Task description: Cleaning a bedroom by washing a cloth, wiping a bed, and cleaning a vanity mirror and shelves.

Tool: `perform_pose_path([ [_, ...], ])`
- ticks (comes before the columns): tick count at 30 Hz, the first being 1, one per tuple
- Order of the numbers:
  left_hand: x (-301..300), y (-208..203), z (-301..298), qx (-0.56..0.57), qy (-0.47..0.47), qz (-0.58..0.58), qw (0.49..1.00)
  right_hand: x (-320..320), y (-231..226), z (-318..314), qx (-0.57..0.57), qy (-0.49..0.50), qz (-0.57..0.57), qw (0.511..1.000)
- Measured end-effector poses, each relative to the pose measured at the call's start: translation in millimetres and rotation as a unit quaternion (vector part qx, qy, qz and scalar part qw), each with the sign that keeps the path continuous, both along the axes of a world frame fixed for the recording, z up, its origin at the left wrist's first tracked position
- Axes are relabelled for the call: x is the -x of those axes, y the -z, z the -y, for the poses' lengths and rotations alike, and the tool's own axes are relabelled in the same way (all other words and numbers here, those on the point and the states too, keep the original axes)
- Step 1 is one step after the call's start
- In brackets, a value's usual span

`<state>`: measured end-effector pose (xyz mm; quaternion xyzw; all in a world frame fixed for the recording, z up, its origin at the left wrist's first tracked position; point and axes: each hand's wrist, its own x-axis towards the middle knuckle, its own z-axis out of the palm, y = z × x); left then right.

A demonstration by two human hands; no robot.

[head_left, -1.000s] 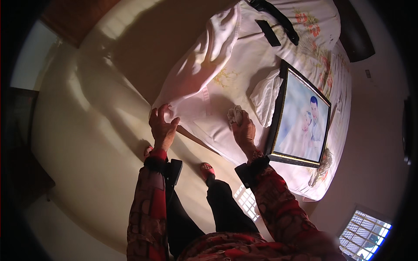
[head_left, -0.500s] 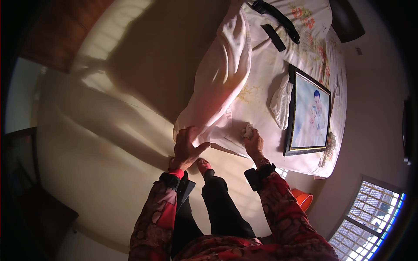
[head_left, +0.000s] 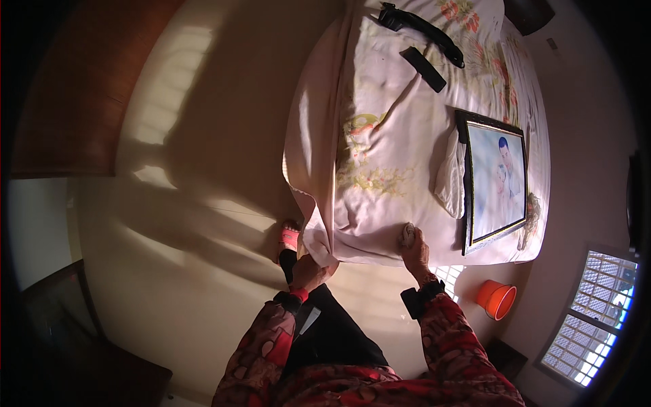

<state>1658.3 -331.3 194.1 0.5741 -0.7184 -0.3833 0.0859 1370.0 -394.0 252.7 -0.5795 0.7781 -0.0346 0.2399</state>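
Observation:
A pale pink floral bedsheet point(head_left: 369, 224) covers the bed, its left side hanging down as a folded flap. At the near left corner of the bed, my left hand point(head_left: 312, 273) is closed on the sheet's edge, its fingers partly hidden. My right hand point(head_left: 417, 255) rests at the bed's near edge, fingers wrapped round a small crumpled whitish cloth point(head_left: 407, 234). Right of it lies a black-framed portrait point(head_left: 497, 180), with a bunched white cloth point(head_left: 451, 178) along its left side.
A black strap-like object point(head_left: 424, 30) and a flat black piece point(head_left: 423, 68) lie farther up the bed. An orange bucket point(head_left: 497, 300) stands on the floor at right, near a barred window point(head_left: 590, 315). Brown furniture point(head_left: 81, 88) is at far left.
My left hand has drawn the sheet's edge nearer, and the left side of the sheet now hangs straighter. The right hand still holds the crumpled cloth. The view has shifted.

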Motion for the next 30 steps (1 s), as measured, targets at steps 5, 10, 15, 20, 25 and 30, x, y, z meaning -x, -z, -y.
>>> perform_pose_path([
  [5,0,-39,48,-0.2,-0.009,-0.059,0.978,-74,-11,-47,-0.027,-0.017,0.034,0.999],
  [10,-23,-40,68,-0.268,-0.025,-0.068,0.961,-131,-54,-3,-0.067,0.035,0.15,0.986],
  [15,-40,-39,102,-0.292,0.023,-0.024,0.956,-36,-36,108,0.145,0.187,-0.023,0.971],
  [20,-58,-32,119,-0.263,0.115,-0.069,0.956,-72,-3,145,0.092,0.251,-0.035,0.963],
  [25,-81,-39,166,-0.344,0.16,-0.141,0.915,-174,-50,145,-0.064,0.008,0.16,0.985],
  [30,-143,-54,246,-0.398,0.032,-0.168,0.901,-111,-48,143,0.09,0.294,0.05,0.95],
])
